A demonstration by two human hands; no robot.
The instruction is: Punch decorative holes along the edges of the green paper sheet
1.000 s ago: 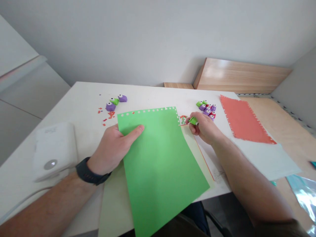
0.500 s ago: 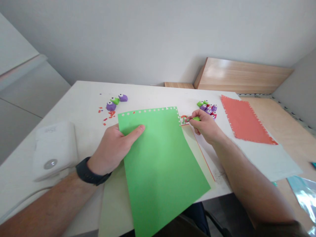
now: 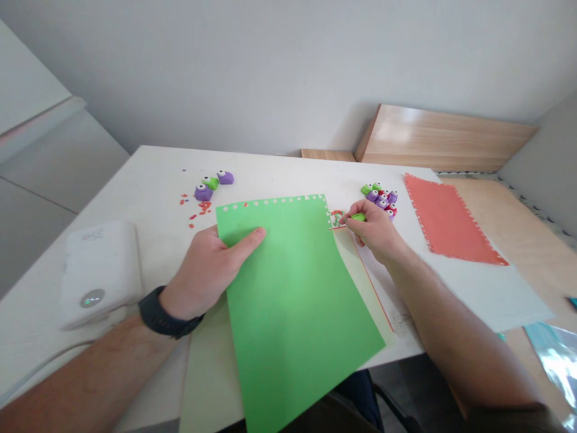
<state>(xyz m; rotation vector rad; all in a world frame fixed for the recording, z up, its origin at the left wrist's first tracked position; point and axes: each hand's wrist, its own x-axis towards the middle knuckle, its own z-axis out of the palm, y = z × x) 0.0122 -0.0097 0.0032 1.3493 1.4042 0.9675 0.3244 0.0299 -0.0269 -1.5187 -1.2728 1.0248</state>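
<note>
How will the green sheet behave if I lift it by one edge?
The green sheet probably bends but holds some shape: it looks nearly flat in the left hand. It looks paper-thin, so likely light. Its punched top edge may tear more easily.

- No text, label, brand or number can be read with certainty.
- A short grey marking [image 3: 92, 235] is borne near the far edge of the white plastic device [image 3: 106, 264]; it is too small and blurred to be made out, and whether letters or a logo are formed cannot be told.
- Faint dark marks [image 3: 400, 314] are seen on the white surface beside the right forearm [image 3: 433, 307]; no writing can be recognised in them.
</note>
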